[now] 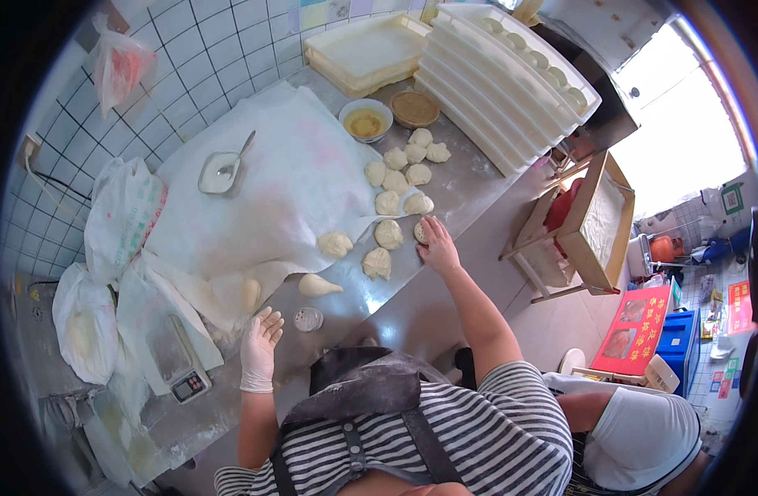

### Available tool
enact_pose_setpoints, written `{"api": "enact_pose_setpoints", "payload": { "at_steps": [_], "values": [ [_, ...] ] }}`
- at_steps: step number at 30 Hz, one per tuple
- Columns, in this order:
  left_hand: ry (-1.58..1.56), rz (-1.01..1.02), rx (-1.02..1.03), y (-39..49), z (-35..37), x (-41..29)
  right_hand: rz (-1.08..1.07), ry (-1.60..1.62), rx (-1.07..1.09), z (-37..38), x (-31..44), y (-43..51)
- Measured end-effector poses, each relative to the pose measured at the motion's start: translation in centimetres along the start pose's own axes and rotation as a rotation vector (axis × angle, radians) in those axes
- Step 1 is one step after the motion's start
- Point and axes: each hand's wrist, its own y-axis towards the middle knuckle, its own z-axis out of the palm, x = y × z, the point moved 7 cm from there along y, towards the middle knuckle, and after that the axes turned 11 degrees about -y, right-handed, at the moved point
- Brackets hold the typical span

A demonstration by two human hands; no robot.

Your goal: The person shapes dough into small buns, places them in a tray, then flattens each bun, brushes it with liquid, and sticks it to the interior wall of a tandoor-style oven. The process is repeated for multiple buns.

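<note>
My left hand, in a white glove, is held with its fingers apart and nothing in it. Close by are a clear shaker with a perforated lid and a tapered dough piece. At the counter's front edge my right hand, bare, has its fingers around a small round white thing with a dotted top, mostly hidden by the fingers. Several rough dough balls lie left of and beyond it on the metal counter. A lone dough ball sits by the cloth's edge.
A pale cloth covers a large mound, with a flour container on top. Behind the dough stand a bowl of yellow liquid, a brown-filled bowl and stacked white trays. A scale is at left. Another person is at right.
</note>
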Motion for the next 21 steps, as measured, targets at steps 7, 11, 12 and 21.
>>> {"api": "enact_pose_setpoints", "payload": {
  "at_steps": [7, 11, 12, 21],
  "values": [
    [0.042, 0.026, -0.031, 0.3, -0.8, -0.2, 0.539, 0.865, -0.027, 1.9, -6.5, 2.3],
    [0.044, 0.047, -0.112, -0.2, -2.5, -0.1, 0.749, 1.068, -0.158, 1.4, -11.2, 4.6],
    [0.053, 0.059, -0.122, -0.3, -3.0, -0.2, 0.620, 0.826, -0.189, 0.2, -11.8, 5.7],
    [1.431, 0.788, -0.267, 4.0, -3.5, -5.0, 0.309, -0.164, -0.074, -0.4, -10.6, 7.8]
  ]
}}
